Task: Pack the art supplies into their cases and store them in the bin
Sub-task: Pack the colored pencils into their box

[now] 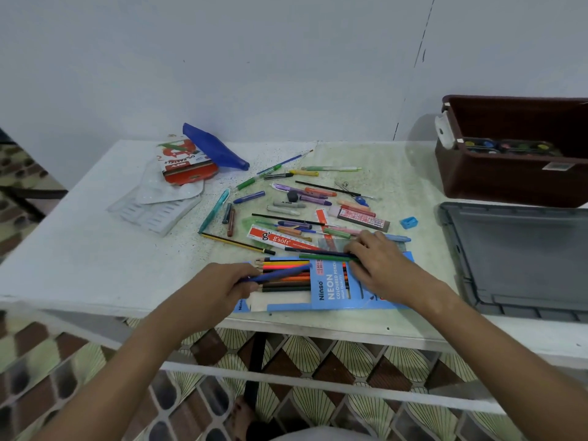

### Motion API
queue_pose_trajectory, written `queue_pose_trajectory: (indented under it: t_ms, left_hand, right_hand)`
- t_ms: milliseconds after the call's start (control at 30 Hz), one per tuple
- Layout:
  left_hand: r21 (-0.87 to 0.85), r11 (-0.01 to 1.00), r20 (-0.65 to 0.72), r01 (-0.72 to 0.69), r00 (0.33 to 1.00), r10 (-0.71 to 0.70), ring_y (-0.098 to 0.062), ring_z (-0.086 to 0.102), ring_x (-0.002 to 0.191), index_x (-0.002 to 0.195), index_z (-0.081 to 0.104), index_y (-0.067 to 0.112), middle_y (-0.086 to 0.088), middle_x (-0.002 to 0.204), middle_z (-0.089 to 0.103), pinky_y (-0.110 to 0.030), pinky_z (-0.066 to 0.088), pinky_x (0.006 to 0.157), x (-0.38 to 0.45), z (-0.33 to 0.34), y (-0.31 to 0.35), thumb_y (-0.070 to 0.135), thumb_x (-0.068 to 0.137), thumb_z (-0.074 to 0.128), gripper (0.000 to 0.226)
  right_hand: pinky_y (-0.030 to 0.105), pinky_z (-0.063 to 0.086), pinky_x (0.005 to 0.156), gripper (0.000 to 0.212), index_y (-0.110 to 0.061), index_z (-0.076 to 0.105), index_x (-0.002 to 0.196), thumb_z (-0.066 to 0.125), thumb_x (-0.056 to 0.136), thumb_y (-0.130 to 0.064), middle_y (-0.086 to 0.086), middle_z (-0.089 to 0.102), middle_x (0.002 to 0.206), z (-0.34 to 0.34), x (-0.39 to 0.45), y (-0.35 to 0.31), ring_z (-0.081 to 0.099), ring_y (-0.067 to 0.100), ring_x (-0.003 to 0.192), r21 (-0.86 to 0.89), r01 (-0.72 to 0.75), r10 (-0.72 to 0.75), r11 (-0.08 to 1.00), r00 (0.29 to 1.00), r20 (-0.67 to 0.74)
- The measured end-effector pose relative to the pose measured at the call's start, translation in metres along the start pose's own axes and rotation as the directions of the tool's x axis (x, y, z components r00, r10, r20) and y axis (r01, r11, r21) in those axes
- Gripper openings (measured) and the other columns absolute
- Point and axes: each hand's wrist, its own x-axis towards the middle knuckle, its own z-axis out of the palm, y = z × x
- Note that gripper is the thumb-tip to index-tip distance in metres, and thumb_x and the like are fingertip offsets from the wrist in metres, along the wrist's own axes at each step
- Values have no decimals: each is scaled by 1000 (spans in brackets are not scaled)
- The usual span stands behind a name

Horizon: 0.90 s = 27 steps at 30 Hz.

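Table: white top (79, 249) set against a pale wall, patterned floor tiles seen below the front edge.
Pencil case: blue cardboard pack (331, 288) lying flat at the front edge, middle; a row of coloured pencils (286, 275) seen inside.
Left hand: (222, 284) fingers curled round a blue pencil (280, 274), held slanted over the row in the case.
Right hand: (378, 262) palm down on the right part of the case, fingers bent onto a green pencil (321, 257) and a dark one beside it; a firm grip cannot be told.
Loose supplies: pens, crayons, ruler (280, 238), blue sharpener (409, 222) scattered mid-table.
Back left: red box (184, 163), blue pouch (213, 146), clear tray (156, 211).
Bin: brown (496, 179), back right corner, paint set (509, 147) inside.
Grey lid: (521, 256) right edge, in front of the bin.
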Motion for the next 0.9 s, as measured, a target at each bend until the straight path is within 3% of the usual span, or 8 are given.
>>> queue_pose_trajectory:
  t_ms: [167,333,467,567,667,833,900]
  left_hand:
    - [79,994,31,-81,996,79,-13,57,88,124,63,20,3,97,66,-29,46,81,-2,0,3,28,99,48,30]
    - [180,978,47,-108,994,101,-15,56,92,127,62,26,7,92,55,-27,43,77,-2,3,-3,29,98,51,31]
    - [228,962,30,-152,988,149,-18,57,95,124,65,27,2,102,63,-28,42,77,-5,8,-11,26,96,55,29]
    - [377,892,-47,-248,957,286,-22,59,70,106,74,26,0,82,68,-31,42,57,-7,16,-17,22,83,71,24]
    - [522,820,-87,-233,942,324,-20,55,63,96,76,24,2,73,62,-28,37,55,-7,31,-16,20,68,85,31]
    - [607,775,-106,-175,949,297,-23,56,76,114,68,18,-3,87,61,-35,47,64,-7,53,-12,19,62,86,55]
    - [601,782,-134,-164,944,301,-24,53,81,123,62,16,-6,95,57,-37,48,67,-10,58,-11,25,76,74,50]
  right_hand:
    - [40,46,73,44,-13,62,107,29,92,-38,5,56,100,4,-3,-7,48,23,87,14,-42,43,999,999,-31]
    - [39,41,79,48,-14,62,112,27,94,-40,3,56,104,5,-7,-11,49,22,94,33,-81,82,996,996,-22]
    - [38,40,81,48,-14,62,114,28,94,-41,2,56,105,7,-8,-11,48,20,95,49,-94,96,994,995,-31]
    - [39,42,82,48,-14,62,115,28,94,-41,2,56,105,8,-8,-11,48,20,95,46,-97,98,994,994,-36]
    - [39,41,83,52,-14,62,117,26,93,-43,2,56,107,8,-7,-10,48,21,97,48,-92,94,995,995,-34]
    - [39,37,87,55,-14,61,120,25,92,-45,1,57,112,9,-5,-9,49,20,103,90,-88,93,992,995,-48]
    - [38,37,87,54,-15,60,121,27,92,-46,0,57,113,10,-6,-8,49,20,104,102,-87,93,991,994,-61]
